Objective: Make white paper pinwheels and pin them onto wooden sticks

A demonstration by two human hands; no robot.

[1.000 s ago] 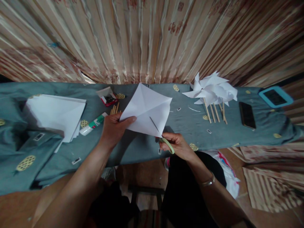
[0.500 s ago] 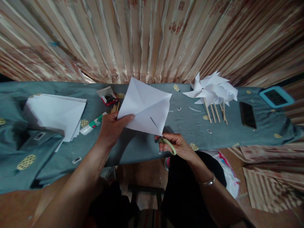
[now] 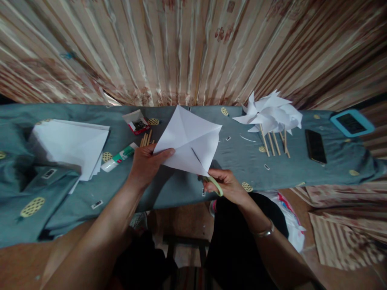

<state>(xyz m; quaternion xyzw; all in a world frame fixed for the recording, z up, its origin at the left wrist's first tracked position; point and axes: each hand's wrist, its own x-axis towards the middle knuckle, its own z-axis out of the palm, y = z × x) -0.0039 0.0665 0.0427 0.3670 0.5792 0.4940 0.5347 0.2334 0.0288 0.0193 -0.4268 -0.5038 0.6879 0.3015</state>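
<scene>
Since half a second ago the white paper square (image 3: 189, 139) has dropped a little and swung slightly to the right, and the scissors (image 3: 208, 173) have pushed a touch further into it along a diagonal crease from the near corner.

The left hand (image 3: 146, 163) grips the sheet by its left corner, thumb lying flat on top of the paper and fingers closed beneath it. The right hand (image 3: 226, 185) is closed through the pale green handles of the scissors — the dark blade shows on top of the sheet, pointing up and left toward its centre. The paper is held in the air just above the near edge of a table (image 3: 181, 189) covered in grey-blue cloth, tilted so its creased face looks at the camera.

On the cloth to the left lies a stack of white sheets (image 3: 71, 143). Beside it is a glue stick (image 3: 119, 156) with a green band, then a few wooden sticks (image 3: 146, 139) and a small open red box (image 3: 137, 123). To the right lie finished white paper pinwheels (image 3: 269, 112) on wooden sticks, a dark phone (image 3: 315, 146) — and, at the far right, a second device in a blue case (image 3: 352, 123). A striped curtain (image 3: 193, 48) hangs behind the table.
</scene>
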